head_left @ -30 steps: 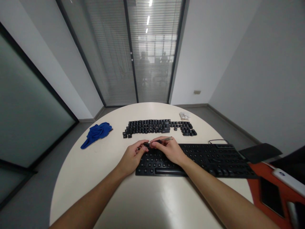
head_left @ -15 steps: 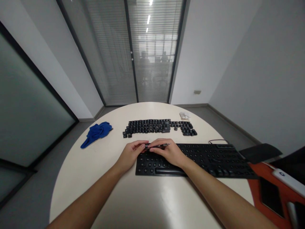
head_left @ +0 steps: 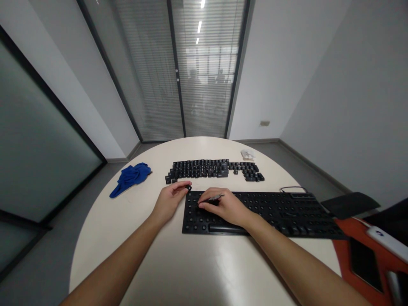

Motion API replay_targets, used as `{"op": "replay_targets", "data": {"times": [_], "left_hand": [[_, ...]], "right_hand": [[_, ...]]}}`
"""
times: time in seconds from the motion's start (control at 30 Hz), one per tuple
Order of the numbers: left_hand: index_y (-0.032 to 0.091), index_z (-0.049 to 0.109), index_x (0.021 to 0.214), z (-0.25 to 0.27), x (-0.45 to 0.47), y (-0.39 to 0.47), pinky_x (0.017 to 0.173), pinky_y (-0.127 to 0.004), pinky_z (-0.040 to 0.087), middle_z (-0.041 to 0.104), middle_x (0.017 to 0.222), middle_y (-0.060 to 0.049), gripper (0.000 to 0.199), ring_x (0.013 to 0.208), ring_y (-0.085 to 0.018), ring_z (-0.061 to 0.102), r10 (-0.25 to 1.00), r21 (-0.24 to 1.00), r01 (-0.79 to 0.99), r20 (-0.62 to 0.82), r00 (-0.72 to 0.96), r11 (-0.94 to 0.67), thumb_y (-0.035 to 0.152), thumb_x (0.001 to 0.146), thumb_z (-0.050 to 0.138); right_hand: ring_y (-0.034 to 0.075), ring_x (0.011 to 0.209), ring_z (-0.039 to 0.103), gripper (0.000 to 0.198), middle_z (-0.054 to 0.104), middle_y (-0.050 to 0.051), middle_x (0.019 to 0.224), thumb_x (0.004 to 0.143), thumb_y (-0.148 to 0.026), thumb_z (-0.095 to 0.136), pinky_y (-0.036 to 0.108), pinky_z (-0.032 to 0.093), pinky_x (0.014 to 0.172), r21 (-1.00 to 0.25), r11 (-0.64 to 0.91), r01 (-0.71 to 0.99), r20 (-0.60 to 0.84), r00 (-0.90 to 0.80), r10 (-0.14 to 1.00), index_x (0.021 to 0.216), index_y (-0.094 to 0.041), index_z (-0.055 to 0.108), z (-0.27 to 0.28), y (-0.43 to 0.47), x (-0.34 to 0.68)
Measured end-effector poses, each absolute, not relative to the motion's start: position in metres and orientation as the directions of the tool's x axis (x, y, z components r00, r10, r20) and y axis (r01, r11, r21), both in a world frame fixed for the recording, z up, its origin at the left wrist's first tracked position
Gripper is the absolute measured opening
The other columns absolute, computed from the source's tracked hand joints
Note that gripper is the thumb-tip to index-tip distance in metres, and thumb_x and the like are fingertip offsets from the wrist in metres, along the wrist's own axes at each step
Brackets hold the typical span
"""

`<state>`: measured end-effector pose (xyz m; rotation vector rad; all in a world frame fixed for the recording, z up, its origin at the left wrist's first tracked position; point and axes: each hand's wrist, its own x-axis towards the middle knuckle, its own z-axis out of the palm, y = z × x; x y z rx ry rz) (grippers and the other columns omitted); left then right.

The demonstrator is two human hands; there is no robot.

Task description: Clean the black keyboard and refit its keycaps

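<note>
A black keyboard (head_left: 264, 212) lies on the white table, its small key posts bare across much of it and a long bar along the front at left. Between the thumb and forefinger of my left hand (head_left: 168, 200) is a small black keycap (head_left: 189, 188), just off the keyboard's back left corner. My right hand (head_left: 225, 206) rests over the left part of the keyboard, closed on a slim pen-like tool (head_left: 217, 196) whose grey end sticks out above the fingers. The fingers hide its other end. Loose keycaps (head_left: 200, 168) stand in rows behind the keyboard.
A blue cloth (head_left: 132, 177) lies crumpled on the left of the table (head_left: 153, 272). A small clear bag (head_left: 247, 154) sits at the back right. Beyond the right edge, an orange surface (head_left: 344, 250) holds a dark phone (head_left: 365, 263) and a white device (head_left: 387, 242).
My left hand has drawn back to the left, away from my right hand, with the keycap in its fingers. My right hand has lowered slightly over the keyboard, and the tool has tilted.
</note>
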<state>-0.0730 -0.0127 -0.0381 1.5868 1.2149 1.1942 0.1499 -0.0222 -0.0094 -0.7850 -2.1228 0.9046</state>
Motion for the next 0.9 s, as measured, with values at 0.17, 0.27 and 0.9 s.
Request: {"op": "replay_targets", "data": {"times": [0.17, 0.27, 0.9], "left_hand": [[0.017, 0.071, 0.106, -0.044, -0.081, -0.010, 0.093, -0.038, 0.054, 0.073, 0.109, -0.008, 0.023, 0.098, -0.022, 0.068, 0.928, 0.792, 0.488, 0.348, 0.134, -0.367, 0.025, 0.088, 0.059], [0.018, 0.070, 0.104, -0.047, -0.086, -0.008, 0.090, -0.036, 0.054, 0.072, 0.108, -0.007, 0.020, 0.096, -0.021, 0.068, 0.910, 0.713, 0.575, 0.385, 0.157, -0.401, 0.022, 0.089, 0.057], [0.022, 0.072, 0.103, -0.046, -0.098, 0.008, 0.091, -0.042, 0.047, 0.070, 0.109, -0.006, 0.018, 0.102, -0.028, 0.058, 0.848, 0.279, 0.874, 0.475, 0.234, -0.397, 0.019, 0.089, 0.061]], "right_hand": [[0.019, 0.087, 0.069, 0.016, 0.075, 0.006, 0.092, 0.091, -0.032, 0.066, 0.032, 0.052, 0.084, -0.738, 0.595, 0.318, 0.358, -0.563, 0.745, 0.094, -0.020, 0.076, -0.008, -0.019, 0.153], [0.018, 0.086, 0.069, 0.017, 0.076, 0.006, 0.092, 0.092, -0.033, 0.066, 0.031, 0.052, 0.082, -0.716, 0.608, 0.343, 0.360, -0.565, 0.743, 0.093, -0.020, 0.076, -0.006, -0.019, 0.154], [0.022, 0.086, 0.071, 0.025, 0.078, 0.006, 0.094, 0.091, -0.042, 0.064, 0.035, 0.053, 0.082, -0.705, 0.572, 0.418, 0.335, -0.515, 0.789, 0.094, -0.022, 0.078, 0.004, -0.019, 0.163]]}}
